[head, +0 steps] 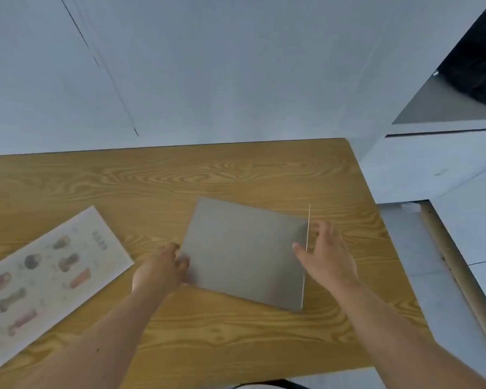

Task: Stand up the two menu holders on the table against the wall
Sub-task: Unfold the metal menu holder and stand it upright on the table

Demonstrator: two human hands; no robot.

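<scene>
Over at the left, one menu holder [51, 273] lies flat on the table [236, 169], printed side up with pictures of food showing, its long edge running slantwise from near-left toward far-right. No hand touches it, so it looks like the one left for later, and it sits well apart from the wall [208, 80].

Next comes the left hand [159, 272], set against the near-left edge of the grey holder [244, 254]. Its fingers [180, 262] curl onto that edge, thumb side up, which looks like a pinch on the rim; whether the tips reach underneath cannot be told.

The grey holder lies in the middle of the table, blank side up and turned a little askew, also short of the wall. A thin pale edge stands up along its right side, probably the clear sheet or foot of the stand seen end-on.

At the right, the right hand [327, 255] is loosely spread, thumb touching the grey face near that edge and fingers behind it. Holding both sides like this would let the person tip it upright and carry it toward the far wall.
</scene>
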